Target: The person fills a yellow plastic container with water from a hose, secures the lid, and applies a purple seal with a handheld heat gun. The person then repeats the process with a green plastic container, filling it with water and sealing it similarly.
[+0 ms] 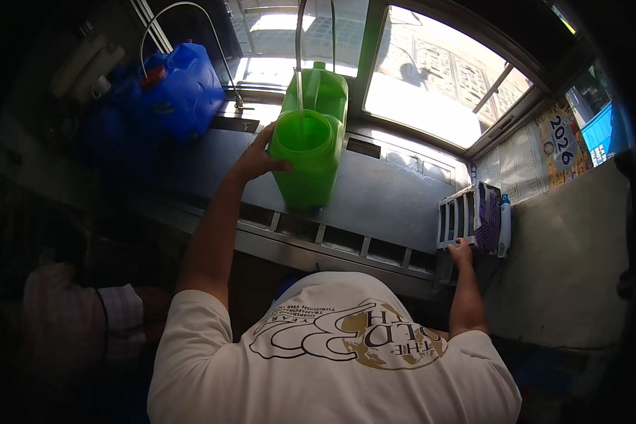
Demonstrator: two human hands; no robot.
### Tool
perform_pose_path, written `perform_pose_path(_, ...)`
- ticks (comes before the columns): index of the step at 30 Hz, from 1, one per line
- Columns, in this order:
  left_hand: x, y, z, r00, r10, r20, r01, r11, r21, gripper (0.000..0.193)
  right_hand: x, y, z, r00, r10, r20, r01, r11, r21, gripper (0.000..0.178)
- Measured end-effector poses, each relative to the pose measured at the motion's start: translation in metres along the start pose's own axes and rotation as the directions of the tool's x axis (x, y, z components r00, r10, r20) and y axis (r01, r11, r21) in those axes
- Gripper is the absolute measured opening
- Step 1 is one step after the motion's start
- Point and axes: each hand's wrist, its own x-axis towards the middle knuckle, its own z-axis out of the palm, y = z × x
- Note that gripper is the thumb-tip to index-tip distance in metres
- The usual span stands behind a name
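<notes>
A green plastic jug (305,173) with a wide round mouth stands on the metal counter (392,191) in front of me. My left hand (258,161) grips it at the left of its neck, thumb across the front. A thin curved metal spout (299,42) comes down over the mouth, and a clear stream runs from it into the jug. At the counter's right end my right hand (461,252) is closed against the lower edge of a white slatted rack (456,219). Its fingertips are partly hidden, so what they pinch is unclear.
Blue jugs (184,92), one with a red cap, stand at the back left beneath another curved spout (191,6). A light blue bottle (504,222) is beside the rack. Rectangular slots (343,238) line the counter's front. Behind is a bright window (438,71). A person's striped clothing (120,305) shows at lower left.
</notes>
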Motion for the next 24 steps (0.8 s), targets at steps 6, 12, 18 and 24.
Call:
perform_pose_path(6, -0.004, 0.011, 0.003, 0.996, -0.084, 0.017, 0.085, 0.991, -0.103, 0.109, -0.002, -0.062, 0.025, 0.961, -0.141, 0.238, 0.056, 0.942, 0.332, 0.059)
perform_pose_path(12, 0.003, 0.016, 0.004, 1.000, -0.022, 0.021, 0.024, 0.993, -0.115, 0.105, -0.026, -0.307, 0.028, 0.812, -0.571, 0.121, 0.434, 0.729, 0.529, 0.056)
perform_pose_path(18, 0.001, 0.007, 0.000, 1.000, 0.028, 0.007, -0.028, 0.999, -0.044, 0.105, -0.027, -0.493, -0.001, 0.714, -0.685, -0.143, 0.584, 0.471, 0.661, 0.043)
perform_pose_path(24, -0.011, 0.008, -0.105, 1.000, -0.007, -0.030, 0.012, 0.984, 0.176, 0.052, -0.028, -0.524, -0.004, 0.738, -0.674, -0.027, 0.533, 0.558, 0.636, 0.033)
